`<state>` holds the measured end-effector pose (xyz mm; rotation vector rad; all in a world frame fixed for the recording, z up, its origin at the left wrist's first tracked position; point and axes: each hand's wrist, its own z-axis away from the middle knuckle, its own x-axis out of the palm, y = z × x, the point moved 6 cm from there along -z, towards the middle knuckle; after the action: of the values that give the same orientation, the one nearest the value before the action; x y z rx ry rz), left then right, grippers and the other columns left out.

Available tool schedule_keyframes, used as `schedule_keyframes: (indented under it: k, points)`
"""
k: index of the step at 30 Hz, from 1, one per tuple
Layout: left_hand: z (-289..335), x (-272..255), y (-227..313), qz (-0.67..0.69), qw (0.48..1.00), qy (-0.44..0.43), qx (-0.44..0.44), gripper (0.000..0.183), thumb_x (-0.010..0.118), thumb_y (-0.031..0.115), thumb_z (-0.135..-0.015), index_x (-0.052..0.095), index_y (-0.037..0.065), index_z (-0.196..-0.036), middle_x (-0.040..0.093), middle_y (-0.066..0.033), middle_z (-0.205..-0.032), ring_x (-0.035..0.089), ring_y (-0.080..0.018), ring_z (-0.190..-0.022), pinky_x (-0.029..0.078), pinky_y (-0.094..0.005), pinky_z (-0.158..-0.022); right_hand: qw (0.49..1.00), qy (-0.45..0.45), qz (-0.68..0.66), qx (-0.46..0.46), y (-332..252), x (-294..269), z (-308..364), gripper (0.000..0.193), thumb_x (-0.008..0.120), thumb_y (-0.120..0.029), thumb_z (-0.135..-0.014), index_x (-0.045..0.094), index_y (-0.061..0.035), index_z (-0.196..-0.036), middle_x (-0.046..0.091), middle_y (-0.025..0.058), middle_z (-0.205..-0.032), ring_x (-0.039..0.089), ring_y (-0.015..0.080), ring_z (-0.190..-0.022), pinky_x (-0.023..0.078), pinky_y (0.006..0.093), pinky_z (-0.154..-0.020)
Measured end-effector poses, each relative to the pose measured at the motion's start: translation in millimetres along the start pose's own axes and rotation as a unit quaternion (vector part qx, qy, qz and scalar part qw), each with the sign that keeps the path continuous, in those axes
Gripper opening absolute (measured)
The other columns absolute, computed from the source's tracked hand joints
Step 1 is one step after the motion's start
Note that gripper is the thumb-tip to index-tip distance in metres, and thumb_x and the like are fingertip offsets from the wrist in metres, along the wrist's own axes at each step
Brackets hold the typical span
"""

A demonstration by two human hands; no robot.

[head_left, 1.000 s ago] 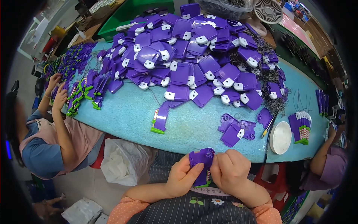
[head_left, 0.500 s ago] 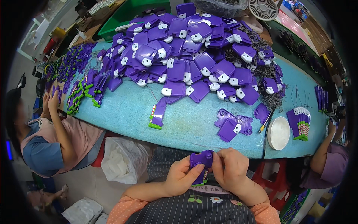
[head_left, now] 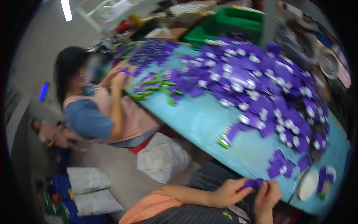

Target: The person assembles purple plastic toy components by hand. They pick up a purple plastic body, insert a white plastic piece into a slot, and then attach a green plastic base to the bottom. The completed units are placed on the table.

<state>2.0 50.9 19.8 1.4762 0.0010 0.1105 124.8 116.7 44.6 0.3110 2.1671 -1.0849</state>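
A small purple plastic casing part (head_left: 253, 183) is held over my lap, close to the table's near edge. My left hand (head_left: 228, 193) is closed on its left side, thumb and fingers gripping it. My right hand (head_left: 268, 196) has its fingertips closed at the part's right end. Motion blur hides the part's details. Beyond my hands, some loose purple casing parts (head_left: 279, 165) lie on the blue table (head_left: 194, 127). Farther left is a purple piece with a striped side and green end (head_left: 226, 138).
A large heap of purple casings with white corners (head_left: 242, 76) covers the far table. At right are a white round dish (head_left: 308, 185) and a purple-and-green bundle (head_left: 326, 182). A co-worker (head_left: 91, 119) sits at left, beyond a white bag (head_left: 163, 158) on the floor.
The view has swung left, so the table and heap sit farther right and the co-worker shows more fully. Both hands still hold the purple part.
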Motion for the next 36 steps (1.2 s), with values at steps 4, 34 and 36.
schedule_keyframes:
  k: [4,34,36]
  points:
    - [4,0,2,-0.004,0.998,0.013,0.066,0.032,0.052,0.007,-0.089,0.047,-0.005,-0.118,0.063,-0.0168,-0.088,0.064,-0.0242,-0.078,0.048,-0.0315,-0.067,0.991,-0.056,-0.034,0.115,8,3,8,0.013,0.050,-0.009,-0.090,0.055,0.0030,-0.091,0.056,0.0112,-0.086,0.056,0.0201,-0.072,0.043,0.0321,-0.063]
    - [-1,11,-24,0.171,0.979,-0.046,-0.103,0.028,0.047,0.009,-0.094,0.050,-0.005,-0.118,0.065,-0.0073,-0.094,0.058,-0.0069,-0.082,0.048,-0.0219,-0.071,0.992,0.016,-0.127,-0.016,8,-6,2,0.014,0.063,0.002,-0.075,0.049,-0.0007,-0.076,0.051,0.0071,-0.064,0.047,0.0111,-0.042,0.034,0.0234,-0.037]
    - [-1,12,-22,0.160,0.982,-0.044,-0.093,0.028,0.047,0.009,-0.094,0.050,-0.005,-0.118,0.065,-0.0066,-0.093,0.058,-0.0064,-0.081,0.048,-0.0215,-0.070,0.993,0.025,-0.115,-0.012,6,-9,0,0.015,0.064,0.002,-0.074,0.049,-0.0012,-0.074,0.051,0.0058,-0.061,0.046,0.0103,-0.040,0.034,0.0234,-0.036]
